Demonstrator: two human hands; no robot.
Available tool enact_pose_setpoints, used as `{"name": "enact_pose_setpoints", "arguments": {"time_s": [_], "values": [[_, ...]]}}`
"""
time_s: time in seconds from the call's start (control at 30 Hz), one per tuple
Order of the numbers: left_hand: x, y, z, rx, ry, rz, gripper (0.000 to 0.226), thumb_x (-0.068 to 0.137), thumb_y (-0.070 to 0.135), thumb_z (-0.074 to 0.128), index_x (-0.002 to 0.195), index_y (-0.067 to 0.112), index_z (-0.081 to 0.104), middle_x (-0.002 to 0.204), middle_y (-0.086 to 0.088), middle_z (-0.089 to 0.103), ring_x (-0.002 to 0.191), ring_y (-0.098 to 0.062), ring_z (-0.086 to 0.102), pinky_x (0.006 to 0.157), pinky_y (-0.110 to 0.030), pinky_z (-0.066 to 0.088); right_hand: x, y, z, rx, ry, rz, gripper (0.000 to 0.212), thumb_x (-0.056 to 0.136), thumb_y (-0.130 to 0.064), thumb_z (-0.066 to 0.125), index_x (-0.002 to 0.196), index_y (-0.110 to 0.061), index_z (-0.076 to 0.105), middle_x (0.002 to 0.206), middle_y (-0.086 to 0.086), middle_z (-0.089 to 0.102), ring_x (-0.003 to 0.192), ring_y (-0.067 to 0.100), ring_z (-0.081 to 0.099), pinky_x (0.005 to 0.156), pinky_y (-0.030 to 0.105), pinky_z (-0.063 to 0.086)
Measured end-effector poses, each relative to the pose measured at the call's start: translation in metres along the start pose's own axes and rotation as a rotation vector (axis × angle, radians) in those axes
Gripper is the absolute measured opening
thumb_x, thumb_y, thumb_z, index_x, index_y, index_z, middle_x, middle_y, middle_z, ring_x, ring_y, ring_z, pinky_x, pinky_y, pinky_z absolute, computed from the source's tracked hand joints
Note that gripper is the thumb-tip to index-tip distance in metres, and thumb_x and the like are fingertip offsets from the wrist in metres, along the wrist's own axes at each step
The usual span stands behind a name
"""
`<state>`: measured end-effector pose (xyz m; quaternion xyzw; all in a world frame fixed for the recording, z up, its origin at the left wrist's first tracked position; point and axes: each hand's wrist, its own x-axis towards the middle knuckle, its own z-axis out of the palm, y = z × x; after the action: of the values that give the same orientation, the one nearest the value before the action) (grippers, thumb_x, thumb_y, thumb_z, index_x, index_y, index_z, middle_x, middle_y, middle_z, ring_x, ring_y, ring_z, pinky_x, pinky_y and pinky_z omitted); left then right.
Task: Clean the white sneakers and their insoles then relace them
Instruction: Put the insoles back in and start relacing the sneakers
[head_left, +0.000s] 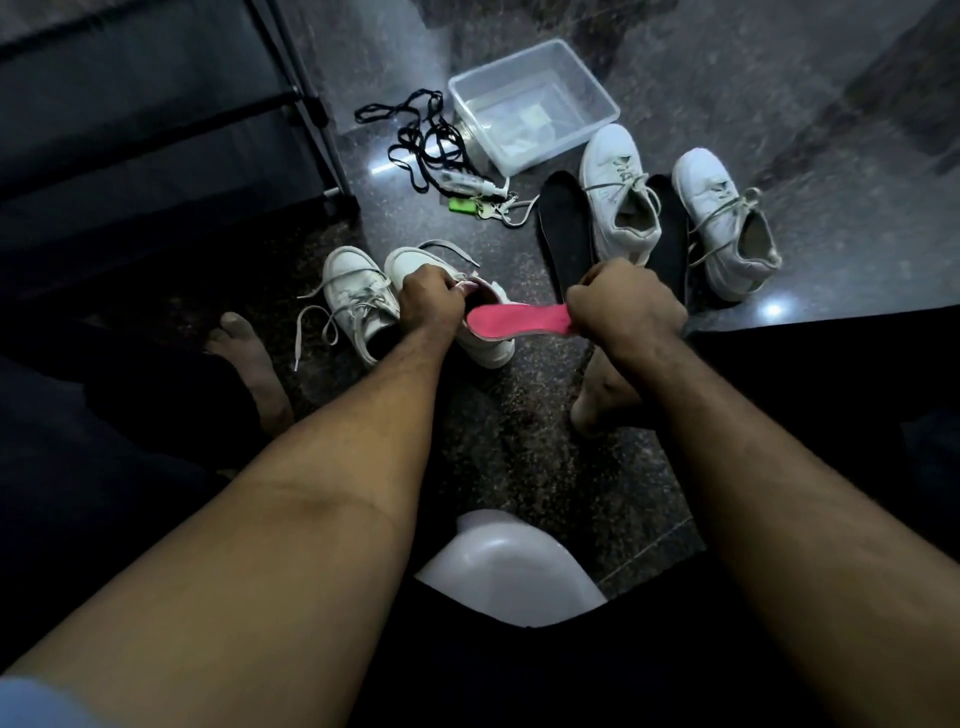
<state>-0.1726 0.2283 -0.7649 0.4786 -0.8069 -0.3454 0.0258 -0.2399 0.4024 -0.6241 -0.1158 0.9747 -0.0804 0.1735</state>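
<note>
Fingers of the left hand (430, 297) curl over the collar of a white sneaker (480, 332) on the floor (519, 415), while the right hand (621, 306) pinches one end of a pink insole (511, 317) whose other end lies at the shoe's opening. Its laced mate (353, 301) sits just left. Farther off lie two black insoles (563, 234), another white pair (621, 192) and a clear tub (530, 104).
</note>
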Motion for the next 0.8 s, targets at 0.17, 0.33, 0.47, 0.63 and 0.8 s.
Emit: {"name": "enact_pose_setpoints", "arguments": {"time_s": [0.17,0.33,0.47,0.63,0.8], "values": [[0.004,-0.001,0.001,0.031,-0.006,0.04,0.025,0.086,0.032,0.072,0.101,0.014,0.077,0.101,-0.014,0.074,0.099,-0.034,0.067,0.082,-0.035,0.051,-0.004,-0.004,0.013,0.081,0.002,-0.069,0.036,0.082,-0.026,0.047,0.112,-0.028,0.066,0.114,0.01,0.067,0.11,0.038,0.058,0.084,0.037,0.04],[0.004,-0.003,0.004,0.138,0.023,0.108,0.026,0.089,0.03,0.066,0.105,0.011,0.075,0.105,-0.014,0.072,0.103,-0.036,0.065,0.085,-0.039,0.05,-0.007,-0.003,0.022,0.116,-0.026,-0.048,0.034,0.078,-0.023,0.043,0.104,-0.019,0.066,0.097,0.014,0.07,0.105,0.038,0.061,0.092,0.041,0.05],[0.004,-0.005,0.005,0.152,0.04,0.137,0.027,0.09,0.03,0.064,0.107,0.012,0.075,0.109,-0.013,0.072,0.106,-0.034,0.063,0.088,-0.038,0.047,0.0,-0.008,0.011,0.168,-0.205,0.035,0.031,0.079,-0.036,0.052,0.086,-0.012,0.072,0.072,0.008,0.073,0.076,0.028,0.071,0.076,0.034,0.058],[0.001,-0.008,0.005,0.123,0.055,0.156,0.024,0.09,0.032,0.066,0.102,0.014,0.075,0.106,-0.011,0.073,0.103,-0.032,0.064,0.086,-0.036,0.046,-0.003,-0.004,0.018,-0.018,-0.399,-0.023,0.055,0.091,-0.048,0.065,0.117,0.0,0.065,0.114,0.015,0.064,0.116,0.033,0.059,0.077,0.03,0.041],[-0.003,-0.009,0.001,0.176,0.043,0.258,0.023,0.092,0.029,0.061,0.103,0.011,0.071,0.106,-0.015,0.068,0.102,-0.035,0.063,0.084,-0.041,0.045,0.002,-0.005,0.045,0.12,-0.466,-0.098,0.042,0.088,-0.038,0.068,0.106,0.0,0.071,0.095,0.018,0.071,0.093,0.033,0.069,0.074,0.035,0.052]]}}
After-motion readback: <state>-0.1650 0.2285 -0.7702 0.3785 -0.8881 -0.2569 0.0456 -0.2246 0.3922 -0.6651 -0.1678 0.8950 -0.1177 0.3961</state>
